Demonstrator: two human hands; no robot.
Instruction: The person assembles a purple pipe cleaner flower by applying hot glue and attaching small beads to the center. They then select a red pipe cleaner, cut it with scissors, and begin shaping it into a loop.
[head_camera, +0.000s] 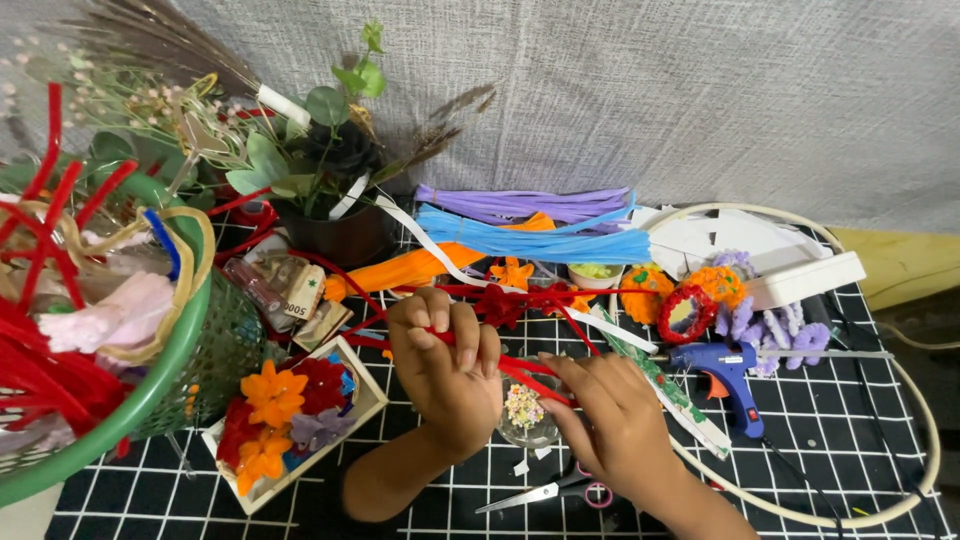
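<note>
My left hand (447, 362) is curled around a red pipe cleaner (520, 370), pinching it near its middle. My right hand (612, 420) grips the same red pipe cleaner lower down, where the strand bends toward me. Both hands hover above a small clear dish of tiny pale flowers (524, 412). More red pipe cleaner flowers (520, 302) lie just beyond the hands. A pair of scissors (548, 490) rests on the black grid cloth (820, 420) under my right wrist.
A green basket (190, 350) of pipe cleaners stands at left. A small box of orange and red flowers (285, 410) sits beside it. A blue glue gun (725, 372), a white hoop (925, 420), blue and purple strips (540, 235) and a potted plant (330, 170) surround the hands.
</note>
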